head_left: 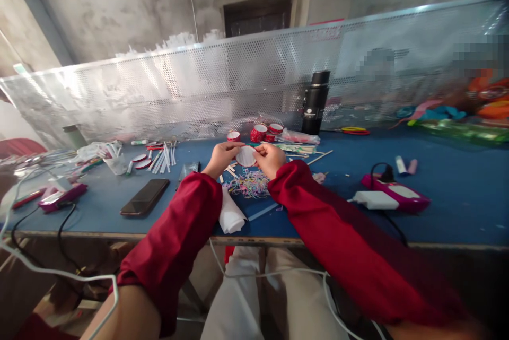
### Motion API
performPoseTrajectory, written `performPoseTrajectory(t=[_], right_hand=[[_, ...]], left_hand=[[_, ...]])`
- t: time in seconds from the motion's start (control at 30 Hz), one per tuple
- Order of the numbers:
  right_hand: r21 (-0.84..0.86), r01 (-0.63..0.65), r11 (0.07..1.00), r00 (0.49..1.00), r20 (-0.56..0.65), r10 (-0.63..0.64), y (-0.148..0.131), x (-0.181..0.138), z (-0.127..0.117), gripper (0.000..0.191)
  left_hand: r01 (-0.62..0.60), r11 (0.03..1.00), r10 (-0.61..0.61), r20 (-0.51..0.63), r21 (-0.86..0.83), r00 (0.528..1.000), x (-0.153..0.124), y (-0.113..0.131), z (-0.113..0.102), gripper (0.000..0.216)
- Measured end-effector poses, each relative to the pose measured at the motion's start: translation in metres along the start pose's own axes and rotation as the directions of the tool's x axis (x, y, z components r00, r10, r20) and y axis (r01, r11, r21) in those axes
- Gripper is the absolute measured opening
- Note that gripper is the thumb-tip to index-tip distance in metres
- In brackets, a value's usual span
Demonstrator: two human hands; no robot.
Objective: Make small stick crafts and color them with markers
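Between my two hands a small round white disc with a red rim [246, 156] is held up over the table, its pale face toward me. My left hand [223, 158] pinches its left edge with thumb and fingers. On the opposite edge my right hand [271, 158] grips it the same way. Just below lies a tangled pile of coloured thin strips [249, 184]. A white roll of tissue or cloth [231, 214] rests by my left forearm. Behind my hands stand several red-edged round pieces [260, 131], some stacked.
A phone [145, 198] lies on the blue table [457, 175] at left, near a cup of white sticks [116, 164]. A black thermos [316, 102] stands against the perforated metal screen [254, 77]. Purple power strips [405, 195] with plugs and cables sit right and left.
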State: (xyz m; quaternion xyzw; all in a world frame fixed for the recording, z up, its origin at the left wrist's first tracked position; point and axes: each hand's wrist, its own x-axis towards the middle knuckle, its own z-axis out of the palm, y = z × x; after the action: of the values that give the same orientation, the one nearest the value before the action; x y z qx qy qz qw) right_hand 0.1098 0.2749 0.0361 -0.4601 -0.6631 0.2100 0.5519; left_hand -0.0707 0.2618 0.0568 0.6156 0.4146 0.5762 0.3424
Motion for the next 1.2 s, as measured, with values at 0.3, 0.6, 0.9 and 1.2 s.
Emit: performPoseTrajectory(t=[0.3, 0.6, 0.9, 1.2], right_hand=[[0.141, -0.080, 0.987, 0.987, -0.127, 0.099, -0.004, 0.011, -0.011, 0.031], [0.164, -0.088, 0.983, 0.990, -0.092, 0.104, -0.004, 0.011, -0.012, 0.031], [0.156, -0.079, 0.985, 0.991, -0.090, 0.094, 0.003, 0.014, -0.012, 0.029], [0.078, -0.042, 0.996, 0.992, -0.119, 0.051, -0.001, 0.009, -0.011, 0.026]], left_hand=[[-0.270, 0.941, 0.221, 0.235, 0.202, 0.947, -0.002, -0.005, 0.005, 0.073], [-0.313, 0.916, 0.241, 0.281, 0.250, 0.929, -0.010, 0.007, 0.005, 0.059], [-0.306, 0.920, 0.225, 0.309, 0.245, 0.924, -0.007, 0.004, 0.002, 0.065], [-0.193, 0.974, 0.156, 0.265, 0.118, 0.952, -0.003, 0.000, -0.001, 0.076]])
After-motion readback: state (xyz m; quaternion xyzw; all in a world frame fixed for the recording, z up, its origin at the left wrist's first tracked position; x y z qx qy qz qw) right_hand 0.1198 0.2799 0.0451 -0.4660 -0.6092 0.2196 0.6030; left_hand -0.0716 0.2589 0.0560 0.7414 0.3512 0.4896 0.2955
